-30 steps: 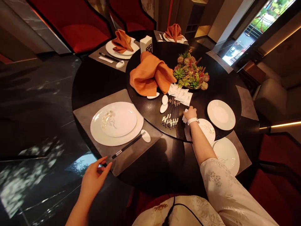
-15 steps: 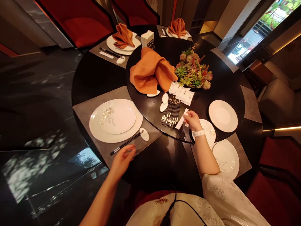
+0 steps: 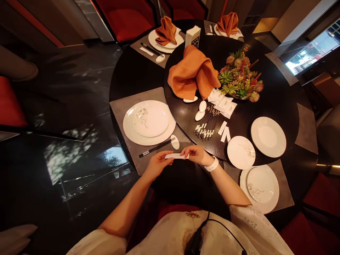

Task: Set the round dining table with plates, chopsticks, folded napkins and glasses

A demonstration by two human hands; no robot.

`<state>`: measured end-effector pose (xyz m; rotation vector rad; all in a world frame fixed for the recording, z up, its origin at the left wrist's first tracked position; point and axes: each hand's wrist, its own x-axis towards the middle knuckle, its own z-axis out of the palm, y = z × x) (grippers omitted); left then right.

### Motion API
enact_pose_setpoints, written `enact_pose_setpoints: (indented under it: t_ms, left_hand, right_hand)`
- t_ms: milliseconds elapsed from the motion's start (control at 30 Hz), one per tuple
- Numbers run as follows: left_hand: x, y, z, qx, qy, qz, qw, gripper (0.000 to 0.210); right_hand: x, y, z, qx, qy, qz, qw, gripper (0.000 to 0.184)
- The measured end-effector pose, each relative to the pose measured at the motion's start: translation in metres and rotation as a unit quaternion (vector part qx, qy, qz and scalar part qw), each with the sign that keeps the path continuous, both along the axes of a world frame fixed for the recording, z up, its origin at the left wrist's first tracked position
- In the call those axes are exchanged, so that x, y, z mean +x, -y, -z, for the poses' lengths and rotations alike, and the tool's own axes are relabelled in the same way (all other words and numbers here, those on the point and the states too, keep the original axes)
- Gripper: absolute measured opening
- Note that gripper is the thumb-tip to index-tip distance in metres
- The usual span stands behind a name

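Between my two hands is a narrow white paper packet, held level in front of me over the table's near edge. My left hand pinches one end of it and my right hand the other. Just beyond my left hand, a pair of black chopsticks leans on a white oval rest, beside stacked white plates on a grey placemat. Similar white packets lie on the turntable next to a bunch of black chopsticks with silver ends.
An orange cloth and a flower arrangement occupy the turntable's middle. Loose plates stand on its right, with another plate setting below. Folded orange napkins top the far settings. Red chairs surround the table.
My right hand has drawn a white packet back from the turntable toward me. My left hand has come up to meet it and now grips its other end. The view has turned left.
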<state>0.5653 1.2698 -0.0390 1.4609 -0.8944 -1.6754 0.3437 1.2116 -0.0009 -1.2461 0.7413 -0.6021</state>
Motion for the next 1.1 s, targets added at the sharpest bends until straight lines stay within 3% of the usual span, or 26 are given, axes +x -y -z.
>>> enact_pose_setpoints:
  t_ms: [67,167,267,400,467,533,600,700,767,833,933,1100]
  left_hand:
    - [0.009,0.000,0.009,-0.003,0.020,-0.031,0.999,0.070]
    - [0.026,-0.004,0.031,-0.007,0.074,-0.111,0.991,0.072]
    - [0.042,-0.013,0.055,-0.014,0.138,-0.190,0.972,0.072]
    - [0.051,-0.028,0.073,-0.014,0.266,-0.190,0.945,0.063]
    - [0.054,-0.032,0.074,-0.003,0.334,-0.171,0.927,0.059]
    - [0.056,-0.031,0.069,0.010,0.390,-0.150,0.909,0.058]
    - [0.058,-0.029,0.061,0.031,0.428,-0.128,0.894,0.062]
    - [0.061,-0.027,0.046,0.071,0.459,-0.095,0.880,0.072]
    - [0.063,-0.028,0.038,0.080,0.477,-0.087,0.871,0.074]
    - [0.065,-0.031,0.034,0.067,0.490,-0.099,0.864,0.069]
    - [0.068,-0.035,0.035,0.020,0.476,-0.120,0.871,0.063]
    - [0.067,-0.032,0.036,-0.008,0.397,-0.134,0.908,0.060]
  right_hand:
    - [0.007,0.005,0.004,-0.028,-0.028,-0.016,0.999,0.003]
    - [0.011,0.015,0.006,-0.077,-0.100,-0.025,0.992,0.019]
    - [0.001,0.028,0.006,-0.093,-0.154,0.006,0.984,0.020]
    - [-0.029,0.056,0.006,-0.049,-0.177,0.060,0.981,0.022]
    - [-0.052,0.080,0.004,-0.048,-0.190,0.117,0.974,0.025]
    - [-0.079,0.111,0.001,-0.062,-0.248,0.216,0.942,0.027]
    - [-0.107,0.147,-0.003,-0.074,-0.367,0.323,0.869,0.029]
    - [-0.141,0.195,-0.009,-0.035,-0.543,0.416,0.728,0.048]
    - [-0.153,0.219,-0.008,0.034,-0.587,0.424,0.689,0.070]
    - [-0.157,0.234,-0.002,0.085,-0.591,0.418,0.685,0.088]
    - [-0.154,0.247,0.011,0.109,-0.562,0.454,0.683,0.098]
    - [-0.150,0.249,0.024,0.119,-0.399,0.567,0.711,0.085]
